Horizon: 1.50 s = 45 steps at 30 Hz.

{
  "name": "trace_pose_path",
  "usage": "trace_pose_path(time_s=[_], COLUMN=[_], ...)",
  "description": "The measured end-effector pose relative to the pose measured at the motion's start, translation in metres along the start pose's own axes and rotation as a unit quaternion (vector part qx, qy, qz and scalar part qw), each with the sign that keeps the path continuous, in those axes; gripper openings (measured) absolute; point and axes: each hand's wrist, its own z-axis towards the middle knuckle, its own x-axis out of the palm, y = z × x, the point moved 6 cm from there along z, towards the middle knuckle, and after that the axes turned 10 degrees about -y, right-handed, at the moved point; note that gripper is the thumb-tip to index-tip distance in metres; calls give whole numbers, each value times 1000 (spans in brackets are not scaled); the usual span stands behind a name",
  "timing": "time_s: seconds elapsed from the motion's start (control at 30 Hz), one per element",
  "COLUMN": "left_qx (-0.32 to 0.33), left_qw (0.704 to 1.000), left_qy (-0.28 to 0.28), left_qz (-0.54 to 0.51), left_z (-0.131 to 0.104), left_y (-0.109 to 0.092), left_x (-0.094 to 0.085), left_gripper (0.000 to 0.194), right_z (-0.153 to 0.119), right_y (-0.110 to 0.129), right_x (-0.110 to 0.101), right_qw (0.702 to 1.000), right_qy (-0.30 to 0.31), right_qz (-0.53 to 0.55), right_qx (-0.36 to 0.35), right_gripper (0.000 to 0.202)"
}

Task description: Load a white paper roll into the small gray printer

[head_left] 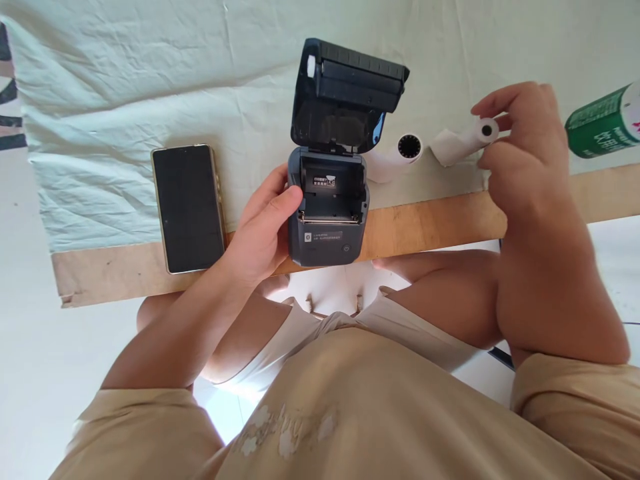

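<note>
My left hand [265, 223] grips a dark portable label printer [327, 243] by its left side, the thumb on the front edge. The printer's lid [345, 97] stands raised, and its paper bay [333, 183] shows no roll inside. At the right, the fingers of my right hand [530, 140] curl round a small white paper roll [470, 141], with its loose end spread to the left. Another white paper roll [390, 165], with a black toothed core, lies just right of the printer and is partly hidden by it.
A smartphone [189, 207] with a dark screen lies on the left, over the table's wooden edge [430, 220]. A green can [603, 123] lies on its side at the far right. Pale wrinkled cloth [125, 80] covers the table.
</note>
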Motion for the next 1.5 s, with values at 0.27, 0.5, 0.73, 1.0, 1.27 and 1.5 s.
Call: trace_pose_path(time_s=[0.27, 0.5, 0.73, 1.0, 1.27, 1.5], left_qx=[5, -3, -1, 4, 16, 6], left_qw=[999, 998, 998, 1000, 1000, 1000], left_qy=[11, 15, 17, 7, -20, -19], left_qz=[-44, -61, -63, 9, 5, 12], left_z=[1, 1, 2, 1, -4, -5], left_y=[1, -2, 0, 2, 1, 0], left_x=[-1, 3, 2, -1, -5, -2], left_gripper=[27, 23, 26, 38, 32, 35], right_z=[-2, 22, 16, -57, -57, -61], right_y=[-4, -39, -14, 141, 158, 154], right_x=[13, 16, 23, 3, 39, 38], right_qw=[998, 922, 842, 898, 941, 921], right_qy=[54, -45, 27, -70, -31, -32], right_qz=[-25, 337, 471, 250, 114, 112], right_qx=[4, 188, 262, -356, -316, -372], right_gripper=[54, 60, 32, 46, 18, 20])
